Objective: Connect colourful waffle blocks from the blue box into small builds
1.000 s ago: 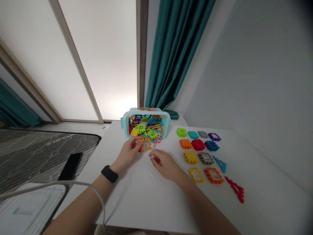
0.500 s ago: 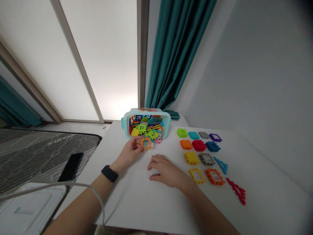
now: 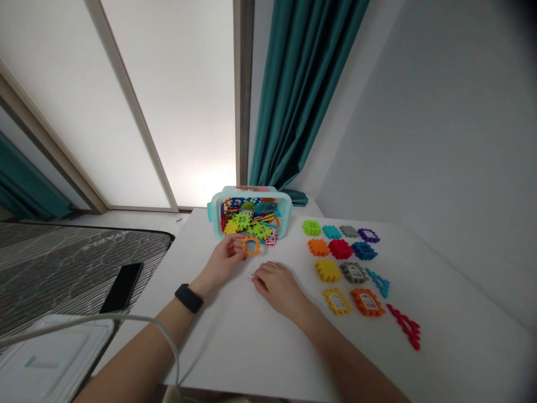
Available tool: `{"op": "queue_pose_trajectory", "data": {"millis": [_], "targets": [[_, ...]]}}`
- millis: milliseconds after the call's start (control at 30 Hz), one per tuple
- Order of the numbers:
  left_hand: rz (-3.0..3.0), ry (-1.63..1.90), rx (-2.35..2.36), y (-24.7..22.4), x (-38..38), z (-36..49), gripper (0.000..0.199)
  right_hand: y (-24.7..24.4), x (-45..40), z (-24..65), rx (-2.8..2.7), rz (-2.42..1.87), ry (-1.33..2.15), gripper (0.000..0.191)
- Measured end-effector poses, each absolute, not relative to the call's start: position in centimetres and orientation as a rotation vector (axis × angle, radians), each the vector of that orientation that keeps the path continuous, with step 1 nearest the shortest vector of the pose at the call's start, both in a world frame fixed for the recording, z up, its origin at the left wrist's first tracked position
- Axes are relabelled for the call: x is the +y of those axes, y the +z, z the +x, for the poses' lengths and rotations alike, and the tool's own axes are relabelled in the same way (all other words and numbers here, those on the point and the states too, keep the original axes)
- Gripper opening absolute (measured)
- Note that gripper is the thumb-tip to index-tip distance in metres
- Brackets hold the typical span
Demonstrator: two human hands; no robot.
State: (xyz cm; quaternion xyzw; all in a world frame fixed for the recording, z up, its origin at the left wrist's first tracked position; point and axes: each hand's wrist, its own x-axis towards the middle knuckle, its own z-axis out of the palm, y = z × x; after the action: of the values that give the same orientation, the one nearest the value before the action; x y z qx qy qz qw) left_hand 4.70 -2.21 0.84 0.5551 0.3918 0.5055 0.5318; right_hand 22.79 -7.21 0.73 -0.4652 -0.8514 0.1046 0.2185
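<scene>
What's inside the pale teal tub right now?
The tub holds a heap of plastic pieces, lime green, yellow and blue among them. The upper ones hide its bottom and anything deeper; the left hand, holding an orange frame, covers a bit of its near side.

Orange frame (image 3: 258,247): plas., smooth. Bin (image 3: 257,194): plas., smooth. Tabletop (image 3: 239,341): smooth, semi-matt fin. Curtain (image 3: 304,84): cloth, matt fin.

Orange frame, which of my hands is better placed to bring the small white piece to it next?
Probably your right hand: it seems to pinch the small white piece just nearer you than the orange frame, whose left edge your left hand holds.
</scene>
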Motion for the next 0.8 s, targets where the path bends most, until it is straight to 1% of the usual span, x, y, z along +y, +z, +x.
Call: {"op": "queue_pose_trajectory", "data": {"millis": [100,200,300,467,633,800], "targets": [[1.306,1.214,0.932,0.7,-2.2,4.7,0.035,0.9,-6.6,23.4,-2.033,-1.214,0.556,0.022],[1.275,1.221,0.933,0.7,-2.5,5.0,0.036,1.1,-6.2,23.7,-1.655,-1.22,0.818,0.02],[1.269,1.192,0.941,1.0,-3.1,5.5,0.036,1.1,-6.1,23.7,-1.477,-1.234,0.941,0.026],[1.257,1.156,0.877,1.0,-3.9,6.5,0.036,1.1,-6.2,23.5,-1.443,-1.317,0.867,0.039],[1.274,1.134,0.848,0.7,-4.2,7.0,0.033,1.1,-6.2,23.3,-1.528,-1.326,0.727,0.037],[1.32,1.132,0.844,0.5,-4.4,7.1,0.031,0.6,-6.2,23.3,-1.583,-1.33,0.681,0.036]]}}
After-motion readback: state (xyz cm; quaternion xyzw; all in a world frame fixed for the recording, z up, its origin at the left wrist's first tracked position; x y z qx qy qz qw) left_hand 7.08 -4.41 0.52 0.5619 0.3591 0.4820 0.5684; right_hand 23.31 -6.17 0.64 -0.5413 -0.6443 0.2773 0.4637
